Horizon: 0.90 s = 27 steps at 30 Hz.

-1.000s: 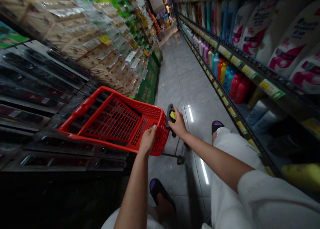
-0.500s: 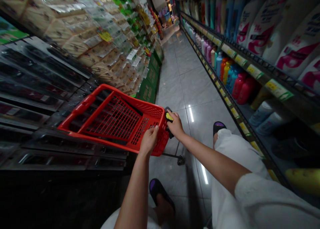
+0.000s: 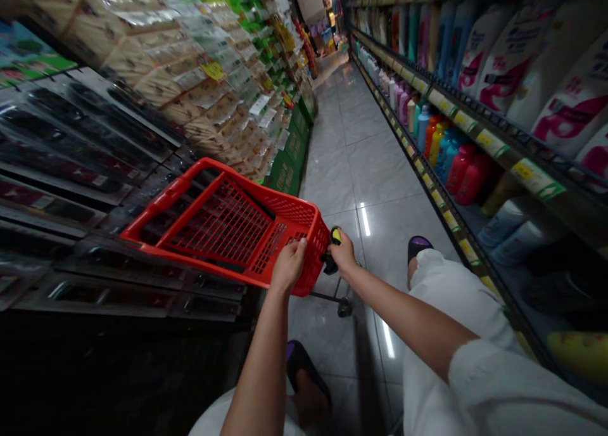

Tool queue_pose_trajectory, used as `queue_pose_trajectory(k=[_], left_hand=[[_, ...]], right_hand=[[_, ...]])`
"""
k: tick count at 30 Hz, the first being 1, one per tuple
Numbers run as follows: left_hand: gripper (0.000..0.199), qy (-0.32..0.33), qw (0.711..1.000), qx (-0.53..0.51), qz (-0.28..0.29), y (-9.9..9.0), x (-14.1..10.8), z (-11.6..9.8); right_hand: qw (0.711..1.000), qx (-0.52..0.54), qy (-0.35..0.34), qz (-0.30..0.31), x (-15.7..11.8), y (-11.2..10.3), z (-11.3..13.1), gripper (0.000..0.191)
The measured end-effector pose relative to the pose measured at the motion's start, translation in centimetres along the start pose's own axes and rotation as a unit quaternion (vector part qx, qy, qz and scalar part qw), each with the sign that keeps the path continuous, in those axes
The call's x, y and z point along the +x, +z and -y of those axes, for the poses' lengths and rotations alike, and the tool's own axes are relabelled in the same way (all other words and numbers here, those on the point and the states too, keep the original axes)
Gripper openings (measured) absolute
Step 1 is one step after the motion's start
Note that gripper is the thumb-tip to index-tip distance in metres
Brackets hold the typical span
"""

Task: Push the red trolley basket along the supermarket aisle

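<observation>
Nearest, the white sleeve [image 3: 489,360] and white clothing [image 3: 451,296] frame two bare forearms, with dark slippers [image 3: 306,366] on the floor [image 3: 375,163]. Left hand [image 3: 288,265] is at the front end of the red cart [image 3: 311,271]; its grip looks curled on the near rim, thumb up, though the fingers are partly hidden. Right hand [image 3: 342,255] is just outside the front wall, fingers wrapped on a small black-and-yellow device [image 3: 330,265], close against the red mesh; whether it is attached to the cart can't be told. Cart basket tilts in view, handle end toward the rack side, a wheel [image 3: 344,307] below. Step in hand, as judged: left steadies the basket while right handles the device at its front. A move from this hold would call for a firm left grip and careful right fingers, since the device sits tight to the wall. Beyond: hanging packs [image 3: 95,113] on the left rack, tan packets [image 3: 166,87] stacked past them, green boxes [image 3: 287,173] at their foot; to the right, shelf [image 3: 494,144] with colored bottles [image 3: 460,170]. Farthest, the aisle runs to a brighter, blurred area.
</observation>
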State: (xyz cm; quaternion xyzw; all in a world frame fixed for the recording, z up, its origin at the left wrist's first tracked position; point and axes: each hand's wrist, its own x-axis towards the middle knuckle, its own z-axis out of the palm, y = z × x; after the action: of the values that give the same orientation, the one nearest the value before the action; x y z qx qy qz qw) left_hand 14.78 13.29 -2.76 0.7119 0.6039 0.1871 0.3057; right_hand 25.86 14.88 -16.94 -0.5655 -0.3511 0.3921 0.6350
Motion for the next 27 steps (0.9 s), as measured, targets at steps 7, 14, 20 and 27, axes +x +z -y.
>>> queue_pose_trajectory(k=[7, 14, 20, 27], left_hand=[[0.054, -0.011, 1.000, -0.006, -0.009, 0.2, 0.3, 0.0], [0.054, -0.002, 1.000, -0.018, -0.025, 0.2, 0.7, -0.3], [0.054, -0.003, 1.000, -0.007, -0.023, 0.3, 0.6, -0.6], [0.051, -0.004, 1.000, -0.004, -0.031, 0.7, 1.2, -0.4]], right_hand=[[0.995, -0.078, -0.052, 0.042, -0.4, -1.1, -0.2, 0.082], [0.994, 0.044, 0.069, 0.075, -8.6, 1.8, -1.5, 0.069], [0.987, 0.150, 0.050, 0.034, -2.1, 0.1, 3.4, 0.073], [0.996, 0.013, -0.063, 0.054, -1.6, -0.7, 3.6, 0.074]])
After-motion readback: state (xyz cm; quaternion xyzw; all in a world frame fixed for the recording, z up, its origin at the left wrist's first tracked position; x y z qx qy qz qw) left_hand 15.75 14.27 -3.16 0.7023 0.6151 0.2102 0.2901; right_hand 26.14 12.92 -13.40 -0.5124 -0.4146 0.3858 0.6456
